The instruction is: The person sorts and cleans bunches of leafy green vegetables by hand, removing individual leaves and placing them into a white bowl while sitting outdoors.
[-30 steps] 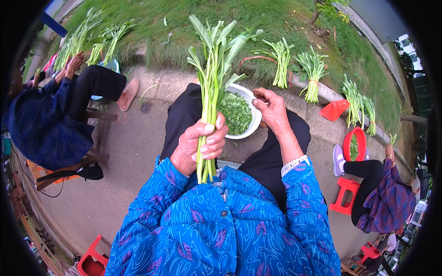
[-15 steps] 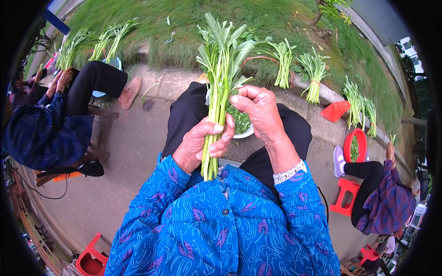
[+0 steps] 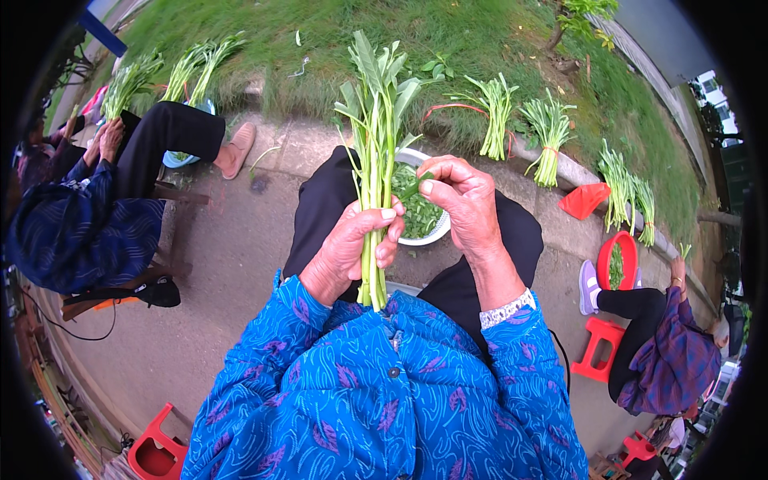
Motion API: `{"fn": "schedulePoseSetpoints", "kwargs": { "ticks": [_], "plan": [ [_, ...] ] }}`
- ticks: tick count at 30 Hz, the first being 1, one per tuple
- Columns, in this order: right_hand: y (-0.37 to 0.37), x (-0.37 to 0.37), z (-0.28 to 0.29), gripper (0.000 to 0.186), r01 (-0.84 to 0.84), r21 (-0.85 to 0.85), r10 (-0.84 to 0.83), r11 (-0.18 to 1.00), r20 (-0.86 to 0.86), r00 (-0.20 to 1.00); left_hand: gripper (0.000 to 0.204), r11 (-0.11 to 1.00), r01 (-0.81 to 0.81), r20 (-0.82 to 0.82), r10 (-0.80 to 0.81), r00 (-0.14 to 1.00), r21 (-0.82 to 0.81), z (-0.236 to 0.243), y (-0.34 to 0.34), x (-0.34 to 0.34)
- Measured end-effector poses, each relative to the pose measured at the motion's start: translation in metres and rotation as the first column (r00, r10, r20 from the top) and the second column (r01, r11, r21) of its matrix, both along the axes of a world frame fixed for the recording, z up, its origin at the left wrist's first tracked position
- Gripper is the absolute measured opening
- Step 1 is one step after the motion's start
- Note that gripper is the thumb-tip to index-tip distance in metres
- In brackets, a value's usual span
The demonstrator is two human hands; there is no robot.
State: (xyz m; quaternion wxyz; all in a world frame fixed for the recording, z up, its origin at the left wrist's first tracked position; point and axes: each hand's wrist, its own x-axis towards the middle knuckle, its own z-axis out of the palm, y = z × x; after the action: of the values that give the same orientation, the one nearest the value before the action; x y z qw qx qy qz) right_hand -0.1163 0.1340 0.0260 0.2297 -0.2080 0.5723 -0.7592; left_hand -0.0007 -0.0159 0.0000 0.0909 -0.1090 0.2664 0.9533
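Over the white basket (image 3: 438, 233) and its loose greens (image 3: 420, 214), right hand (image 3: 470, 200) pinched a green leaf (image 3: 412, 190) between thumb and fingers; left hand (image 3: 350, 241) wrapped round the stem bunch (image 3: 373, 152), just beside. Steady bunch, light pinch likely worked best.

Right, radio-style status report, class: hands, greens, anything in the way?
Left hand gripping stalk bunch. Right hand pinching green leaf. Stalk bunch and right hand partly hide white bowl.

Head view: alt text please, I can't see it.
The left hand's grip holds leafy green stems; the right hand's grip pinches a green leaf over a white basket of loose greens. Similar bunches lie along the curb.
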Motion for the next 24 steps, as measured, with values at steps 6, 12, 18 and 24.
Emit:
{"fn": "schedulePoseSetpoints", "kwargs": {
  "ticks": [6, 12, 18, 24],
  "plan": [
    [0.007, -0.012, 0.003, 0.009, 0.023, 0.189, 0.041, 0.982, -0.329, 0.943, 0.019, 0.995, -0.021, 0.050, 0.026, 0.998, -0.093, 0.005, -0.003, 0.000],
    [0.004, -0.016, 0.003, 0.008, 0.232, 0.338, 0.128, 0.912, -0.773, 0.621, 0.017, 0.982, -0.044, 0.115, 0.066, 0.991, -0.185, 0.004, -0.003, -0.001],
    [-0.005, -0.005, -0.013, 0.004, 0.263, 0.274, -0.074, 0.925, -0.550, 0.832, 0.016, 0.978, -0.020, 0.139, 0.050, 0.989, -0.208, 0.007, 0.002, -0.003],
    [-0.009, -0.004, -0.022, 0.009, 0.194, 0.121, -0.194, 0.974, -0.011, 0.981, 0.017, 0.961, -0.022, 0.131, 0.060, 0.989, -0.277, 0.014, 0.005, -0.006]
  ]
}}
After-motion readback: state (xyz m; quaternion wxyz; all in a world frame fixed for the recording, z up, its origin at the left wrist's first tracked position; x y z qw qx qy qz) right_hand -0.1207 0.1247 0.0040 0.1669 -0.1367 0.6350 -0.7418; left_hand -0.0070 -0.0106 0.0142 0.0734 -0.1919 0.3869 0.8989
